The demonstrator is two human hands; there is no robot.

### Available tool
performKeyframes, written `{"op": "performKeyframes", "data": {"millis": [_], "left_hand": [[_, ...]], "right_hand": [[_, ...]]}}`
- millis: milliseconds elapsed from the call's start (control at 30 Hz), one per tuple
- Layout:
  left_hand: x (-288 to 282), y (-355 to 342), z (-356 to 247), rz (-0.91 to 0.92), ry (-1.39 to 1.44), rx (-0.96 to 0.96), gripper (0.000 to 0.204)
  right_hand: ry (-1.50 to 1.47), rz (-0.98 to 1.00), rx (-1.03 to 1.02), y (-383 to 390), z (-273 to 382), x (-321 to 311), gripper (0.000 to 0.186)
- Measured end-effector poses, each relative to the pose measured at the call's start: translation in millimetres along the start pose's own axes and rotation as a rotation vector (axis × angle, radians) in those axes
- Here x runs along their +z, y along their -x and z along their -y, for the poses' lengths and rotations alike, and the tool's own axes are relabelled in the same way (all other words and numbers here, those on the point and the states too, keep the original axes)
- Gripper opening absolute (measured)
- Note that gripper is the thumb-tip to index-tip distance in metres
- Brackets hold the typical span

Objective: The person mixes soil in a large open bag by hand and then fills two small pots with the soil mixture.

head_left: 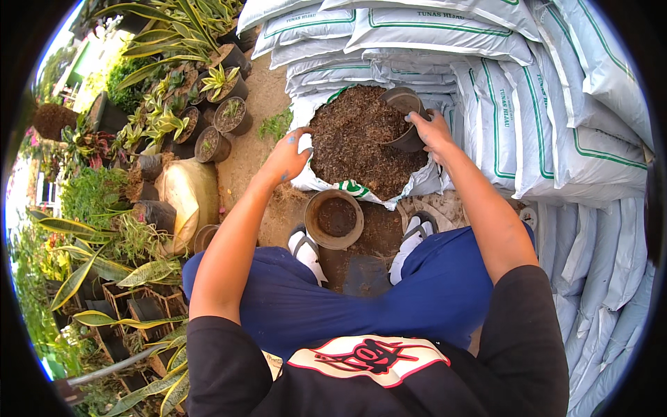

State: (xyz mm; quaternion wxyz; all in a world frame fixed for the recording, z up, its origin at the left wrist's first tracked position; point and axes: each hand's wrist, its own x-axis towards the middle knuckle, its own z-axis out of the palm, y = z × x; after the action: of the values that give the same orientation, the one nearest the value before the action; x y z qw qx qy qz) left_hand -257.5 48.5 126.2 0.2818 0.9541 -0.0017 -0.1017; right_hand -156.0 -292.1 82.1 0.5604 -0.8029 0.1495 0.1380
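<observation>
An open white sack with green print is filled with brown, crumbly potting soil. My left hand grips the sack's left rim, its white edge showing between finger and thumb. On the opposite side, my right hand is closed on the rim of a dark plastic plant pot. That pot is tipped on its side, its lower edge against the soil. Between my feet stands a second round plant pot, upright, with some soil at its bottom.
Full white sacks are stacked behind the open one, and more sacks rise along the right. Potted plants crowd the left side, beside a yellowish bag. My sandalled feet flank the upright pot.
</observation>
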Motion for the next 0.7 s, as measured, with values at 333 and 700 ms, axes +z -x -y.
{"op": "performKeyframes", "data": {"millis": [333, 700], "left_hand": [[105, 48, 80, 0.239, -0.204, -0.359, 0.053], [69, 66, 59, 0.443, -0.432, -0.220, 0.046]], "right_hand": [[-0.102, 0.245, 0.023, 27, 21, 19, 0.079], [0.119, 0.478, -0.214, 72, -1, 53, 0.086]]}}
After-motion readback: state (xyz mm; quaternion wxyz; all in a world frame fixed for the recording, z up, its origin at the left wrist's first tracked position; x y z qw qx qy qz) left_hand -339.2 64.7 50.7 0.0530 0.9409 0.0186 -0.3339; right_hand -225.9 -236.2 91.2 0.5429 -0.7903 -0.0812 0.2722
